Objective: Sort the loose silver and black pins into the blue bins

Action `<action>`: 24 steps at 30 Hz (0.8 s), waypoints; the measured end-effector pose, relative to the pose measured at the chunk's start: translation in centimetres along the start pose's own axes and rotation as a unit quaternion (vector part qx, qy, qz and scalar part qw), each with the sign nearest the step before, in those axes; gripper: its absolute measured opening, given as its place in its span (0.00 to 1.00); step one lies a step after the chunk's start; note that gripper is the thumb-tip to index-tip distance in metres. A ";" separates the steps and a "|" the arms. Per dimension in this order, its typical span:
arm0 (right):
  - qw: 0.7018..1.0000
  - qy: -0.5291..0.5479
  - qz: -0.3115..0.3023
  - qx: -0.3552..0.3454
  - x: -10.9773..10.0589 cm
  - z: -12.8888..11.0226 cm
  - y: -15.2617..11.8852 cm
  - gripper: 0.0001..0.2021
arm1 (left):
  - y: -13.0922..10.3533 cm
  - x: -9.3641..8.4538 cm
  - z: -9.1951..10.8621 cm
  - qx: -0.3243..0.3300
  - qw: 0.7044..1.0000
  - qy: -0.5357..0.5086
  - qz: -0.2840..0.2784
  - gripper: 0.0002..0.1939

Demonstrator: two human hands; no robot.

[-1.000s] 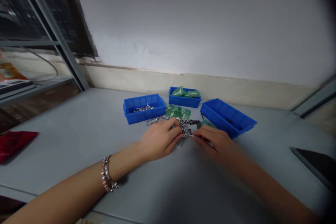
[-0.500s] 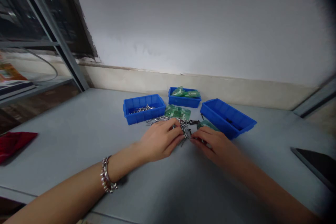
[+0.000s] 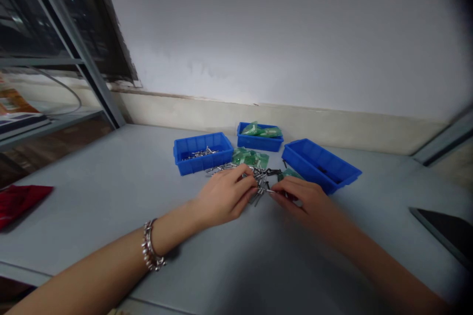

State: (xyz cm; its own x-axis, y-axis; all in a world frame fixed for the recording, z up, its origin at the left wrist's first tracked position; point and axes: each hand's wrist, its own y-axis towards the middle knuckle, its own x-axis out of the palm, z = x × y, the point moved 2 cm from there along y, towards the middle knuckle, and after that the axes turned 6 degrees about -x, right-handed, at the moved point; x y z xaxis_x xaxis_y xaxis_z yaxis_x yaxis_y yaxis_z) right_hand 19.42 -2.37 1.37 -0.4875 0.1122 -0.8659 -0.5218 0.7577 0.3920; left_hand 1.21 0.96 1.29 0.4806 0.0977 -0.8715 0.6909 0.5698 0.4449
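My left hand (image 3: 227, 194), a beaded bracelet on its wrist, is closed in a pinch over a pile of thin silver screw-like pins (image 3: 258, 197). What its fingertips hold is hidden. My right hand (image 3: 301, 194) pinches one end of a silver screw-like pin (image 3: 267, 190), which points toward the left fingertips; I cannot tell if they touch it. Several black pieces (image 3: 272, 172) lie just behind the pile. Green plastic bags (image 3: 251, 157) rest behind my left hand, and another green bag (image 3: 291, 173) is partly covered by my right hand.
A blue bin (image 3: 203, 161) at left contains silver pins. The back blue bin (image 3: 260, 143) holds green bags, and the right blue bin (image 3: 318, 167) has dark pieces inside. Red cloth (image 3: 22, 202) lies at far left, a dark flat object (image 3: 443, 234) at far right. A wall stands behind the table.
A silver pin now shows in the gap between my fingertips. My right hand has shifted slightly right; my left hand has barely moved.
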 end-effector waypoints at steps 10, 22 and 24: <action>0.999 -0.019 -0.045 0.001 0.4 -0.1 0.1 0.06 | 0.0 -0.1 0.2 0.015 1.000 0.008 -0.013 0.11; 0.999 -0.024 -0.037 0.004 0.0 -0.2 -0.1 0.07 | -0.1 0.3 0.0 0.000 0.998 0.039 -0.045 0.12; 0.998 -0.028 -0.047 0.009 0.1 -0.1 -0.1 0.07 | -0.1 0.3 -0.1 0.003 0.999 0.035 -0.036 0.12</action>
State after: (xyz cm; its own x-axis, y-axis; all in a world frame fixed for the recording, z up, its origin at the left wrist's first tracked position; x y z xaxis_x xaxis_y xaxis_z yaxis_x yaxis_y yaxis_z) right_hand 19.33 -2.52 1.26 -0.3958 0.0751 -0.9152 -0.5509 0.7780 0.3021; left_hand 1.22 0.99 1.00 0.3901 0.1130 -0.9138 0.7255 0.5734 0.3806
